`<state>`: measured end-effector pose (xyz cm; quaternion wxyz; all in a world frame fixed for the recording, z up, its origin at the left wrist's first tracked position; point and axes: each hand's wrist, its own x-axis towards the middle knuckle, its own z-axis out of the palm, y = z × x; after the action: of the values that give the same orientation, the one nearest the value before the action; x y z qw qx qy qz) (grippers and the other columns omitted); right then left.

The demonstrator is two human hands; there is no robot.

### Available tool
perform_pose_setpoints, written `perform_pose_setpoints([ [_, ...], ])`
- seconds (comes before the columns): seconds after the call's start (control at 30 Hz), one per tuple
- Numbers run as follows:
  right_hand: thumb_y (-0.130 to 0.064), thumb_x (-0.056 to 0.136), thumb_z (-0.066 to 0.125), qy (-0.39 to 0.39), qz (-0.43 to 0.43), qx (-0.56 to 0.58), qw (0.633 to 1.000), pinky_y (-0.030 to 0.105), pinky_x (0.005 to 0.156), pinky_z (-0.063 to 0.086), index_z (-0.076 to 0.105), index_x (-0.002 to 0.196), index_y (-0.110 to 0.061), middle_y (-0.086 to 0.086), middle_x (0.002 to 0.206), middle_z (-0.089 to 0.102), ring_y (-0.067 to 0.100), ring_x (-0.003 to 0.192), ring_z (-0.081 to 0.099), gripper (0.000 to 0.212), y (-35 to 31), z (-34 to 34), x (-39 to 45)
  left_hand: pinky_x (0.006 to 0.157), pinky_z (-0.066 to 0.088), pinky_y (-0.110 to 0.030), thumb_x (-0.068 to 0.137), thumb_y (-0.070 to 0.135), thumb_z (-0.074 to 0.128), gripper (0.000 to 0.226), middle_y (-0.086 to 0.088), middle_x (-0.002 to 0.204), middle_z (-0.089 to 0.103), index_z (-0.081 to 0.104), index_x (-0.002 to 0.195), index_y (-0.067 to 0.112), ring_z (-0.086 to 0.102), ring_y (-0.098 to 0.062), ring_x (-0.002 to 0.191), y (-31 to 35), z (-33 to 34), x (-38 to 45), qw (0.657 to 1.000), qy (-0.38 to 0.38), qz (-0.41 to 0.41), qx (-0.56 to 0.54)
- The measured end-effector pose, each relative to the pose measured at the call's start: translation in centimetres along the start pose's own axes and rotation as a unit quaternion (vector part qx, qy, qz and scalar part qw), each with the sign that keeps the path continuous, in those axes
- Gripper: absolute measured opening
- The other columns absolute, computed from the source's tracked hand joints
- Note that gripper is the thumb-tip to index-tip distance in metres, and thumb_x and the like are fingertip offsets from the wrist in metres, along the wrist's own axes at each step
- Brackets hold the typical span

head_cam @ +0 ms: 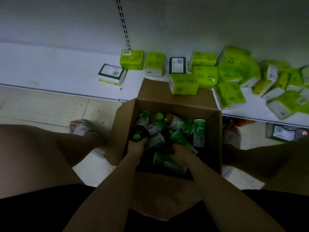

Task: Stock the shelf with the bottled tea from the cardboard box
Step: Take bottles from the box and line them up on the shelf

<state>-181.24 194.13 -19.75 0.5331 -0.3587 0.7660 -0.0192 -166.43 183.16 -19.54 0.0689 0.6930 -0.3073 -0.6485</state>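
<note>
Both hands down in the cardboard box [215, 131]. Left hand [136, 148] grips a green-capped tea bottle [138, 129] near its neck; right hand [180, 152] curls round another bottle [179, 138]. Likely full, heavy, slick labels: grab mid-body. Shelf [58, 71] just beyond.

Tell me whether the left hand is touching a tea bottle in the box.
Touching. The head view shows the left hand with fingers curled round a green-capped bottle inside the cardboard box.

Matt brown corrugated cardboard box [168, 94], glossy green-labelled plastic tea bottles [181, 125], shiny lime-green plastic-wrapped tissue packs [229, 95], smooth white painted metal shelf [50, 67], speckled glossy floor tiles [50, 106]
</note>
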Motion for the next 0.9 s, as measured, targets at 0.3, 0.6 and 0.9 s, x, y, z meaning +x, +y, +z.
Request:
perform_pose_setpoints([
  [0.3,-0.049,0.086,0.062,-0.151,0.087,-0.123,0.977,0.037,0.106,0.042,0.023,0.152,-0.014,0.012,0.149,0.039,0.030,0.131,0.044,0.084,3.7,1.6,3.7,0.097,0.050,-0.049,0.076,0.031,0.079,0.076,-0.014,0.129,0.058,0.044,0.140,0.008,0.058,-0.033,0.114,-1.1,1.7,3.4,0.988,0.041,-0.015,-0.149],
  [0.6,-0.031,0.088,0.062,-0.107,0.048,-0.226,0.967,0.031,0.078,0.049,0.047,0.135,-0.009,0.013,0.124,0.060,0.026,0.104,0.060,0.053,3.3,1.3,2.7,0.099,0.049,-0.050,0.069,0.032,0.084,0.086,-0.011,0.131,0.057,0.041,0.140,0.007,0.057,-0.032,0.117,-0.3,3.0,2.8,0.968,0.080,-0.011,-0.240],
  [0.9,-0.045,0.079,0.072,-0.033,-0.009,0.086,0.996,0.034,0.098,0.047,0.034,0.145,-0.016,0.007,0.142,0.049,0.025,0.122,0.052,0.081,3.1,-0.6,0.7,0.108,0.041,-0.047,0.076,0.034,0.077,0.071,-0.005,0.136,0.056,0.048,0.139,0.019,0.051,-0.026,0.126,0.5,2.3,-1.5,0.977,0.116,0.172,-0.051],
])
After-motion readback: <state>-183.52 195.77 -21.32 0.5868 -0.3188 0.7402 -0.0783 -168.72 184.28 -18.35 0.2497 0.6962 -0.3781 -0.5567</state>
